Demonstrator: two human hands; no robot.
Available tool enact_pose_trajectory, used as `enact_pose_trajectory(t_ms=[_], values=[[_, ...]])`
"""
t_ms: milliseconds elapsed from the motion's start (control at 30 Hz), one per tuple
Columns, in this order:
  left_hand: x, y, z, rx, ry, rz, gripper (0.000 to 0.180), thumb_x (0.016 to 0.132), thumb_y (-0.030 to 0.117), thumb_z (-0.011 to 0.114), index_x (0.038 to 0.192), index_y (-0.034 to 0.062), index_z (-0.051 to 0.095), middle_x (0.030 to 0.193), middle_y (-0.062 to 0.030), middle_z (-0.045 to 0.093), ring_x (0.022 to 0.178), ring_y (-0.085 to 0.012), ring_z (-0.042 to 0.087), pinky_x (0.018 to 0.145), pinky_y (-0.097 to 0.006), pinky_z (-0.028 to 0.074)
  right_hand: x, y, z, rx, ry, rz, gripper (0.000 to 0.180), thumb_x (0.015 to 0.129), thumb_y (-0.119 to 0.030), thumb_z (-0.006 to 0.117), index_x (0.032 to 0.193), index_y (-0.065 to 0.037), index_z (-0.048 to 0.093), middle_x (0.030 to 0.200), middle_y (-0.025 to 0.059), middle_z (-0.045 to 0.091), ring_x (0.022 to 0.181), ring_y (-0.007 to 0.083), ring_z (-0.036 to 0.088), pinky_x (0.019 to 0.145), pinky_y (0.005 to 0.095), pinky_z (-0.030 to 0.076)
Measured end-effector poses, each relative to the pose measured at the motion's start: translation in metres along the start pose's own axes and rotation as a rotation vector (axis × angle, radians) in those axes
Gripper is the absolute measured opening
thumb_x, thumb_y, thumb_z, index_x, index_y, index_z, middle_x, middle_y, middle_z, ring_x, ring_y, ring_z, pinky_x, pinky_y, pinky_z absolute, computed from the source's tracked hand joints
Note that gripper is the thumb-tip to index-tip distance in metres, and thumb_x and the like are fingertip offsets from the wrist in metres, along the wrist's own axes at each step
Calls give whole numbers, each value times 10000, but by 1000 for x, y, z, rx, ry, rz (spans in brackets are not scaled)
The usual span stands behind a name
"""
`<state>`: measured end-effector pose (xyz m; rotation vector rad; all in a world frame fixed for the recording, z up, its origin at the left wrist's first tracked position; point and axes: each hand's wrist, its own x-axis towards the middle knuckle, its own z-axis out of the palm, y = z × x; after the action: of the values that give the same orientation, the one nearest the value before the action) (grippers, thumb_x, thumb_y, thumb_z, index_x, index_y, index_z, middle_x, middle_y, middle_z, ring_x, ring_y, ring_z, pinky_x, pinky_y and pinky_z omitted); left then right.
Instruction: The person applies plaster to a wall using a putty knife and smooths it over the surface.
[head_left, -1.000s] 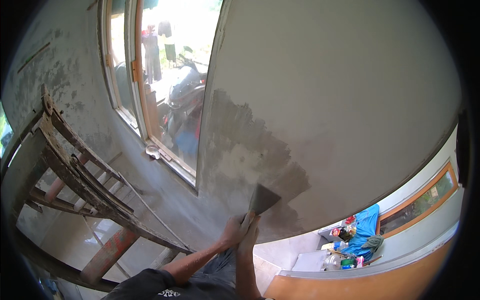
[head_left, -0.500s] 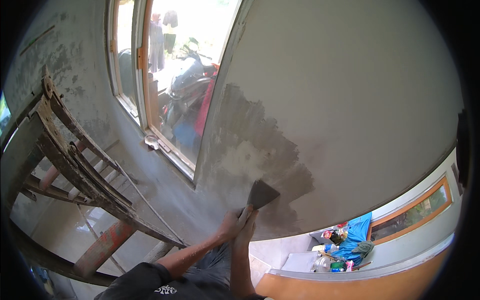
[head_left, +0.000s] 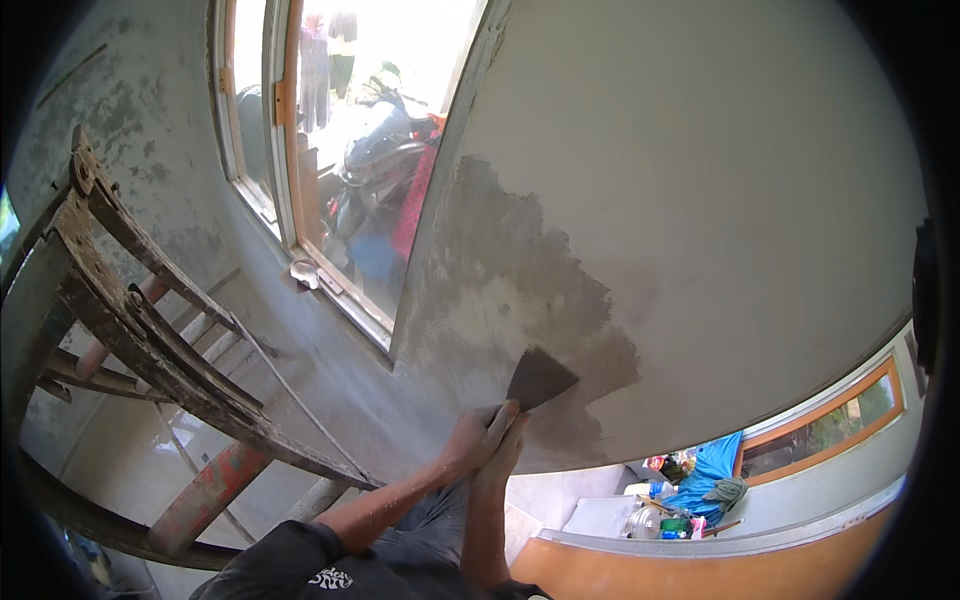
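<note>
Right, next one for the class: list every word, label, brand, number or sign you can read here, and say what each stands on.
No text can be quoted with certainty.
White lettering on the dark shirt: too small and warped to read reliably.
Containers beside the blue sheet: any print is too small and blurred to read.
Scraper and wall: no lettering visible.

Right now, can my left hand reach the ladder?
Probably yes: the ladder stands to your left, and no object shows between it and your left hand. That hand is gripping the scraper, though, so it would likely need to let go.
</note>
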<state>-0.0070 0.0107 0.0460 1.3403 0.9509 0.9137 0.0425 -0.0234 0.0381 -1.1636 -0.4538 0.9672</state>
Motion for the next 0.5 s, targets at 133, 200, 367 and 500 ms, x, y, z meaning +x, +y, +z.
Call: enact_pose_trajectory(t_ms=[133, 200, 367, 500], values=[[7, 23, -1, 31, -29, 85, 435, 939, 327, 410, 766, -27, 593, 597, -130, 573, 603, -122, 529, 556, -342, 431, 11, -6, 0, 97, -41, -85, 494, 955, -483, 338, 992, -33, 538, 842, 32, 536, 726, 129, 537, 614, 285, 447], [3, 7, -1, 41, -37, 82, 443, 941, 333, 402, 765, -27, 591, 601, -136, 574, 604, -123, 532, 562, -343, 432, -2, 0, -4, 36, 21, 52, 507, 947, -516, 325, 957, -54, 536, 877, 23, 521, 771, 115, 524, 662, 285, 445], [-8, -66, 2, 143, 1, 13, 484, 937, 395, 407, 788, -22, 602, 621, -163, 577, 611, -136, 540, 566, -344, 427, -10, 43, -15, 10, 128, 51, 486, 962, -464, 307, 984, -41, 543, 809, 17, 520, 740, 126, 519, 661, 272, 430], [-6, -41, -1, 74, -20, -23, 511, 930, 429, 409, 800, -22, 610, 629, -193, 570, 594, -180, 556, 568, -359, 432, -3, 40, -16, -31, 36, 96, 566, 948, -522, 243, 1026, -47, 541, 811, 25, 528, 758, 140, 519, 683, 280, 427]])
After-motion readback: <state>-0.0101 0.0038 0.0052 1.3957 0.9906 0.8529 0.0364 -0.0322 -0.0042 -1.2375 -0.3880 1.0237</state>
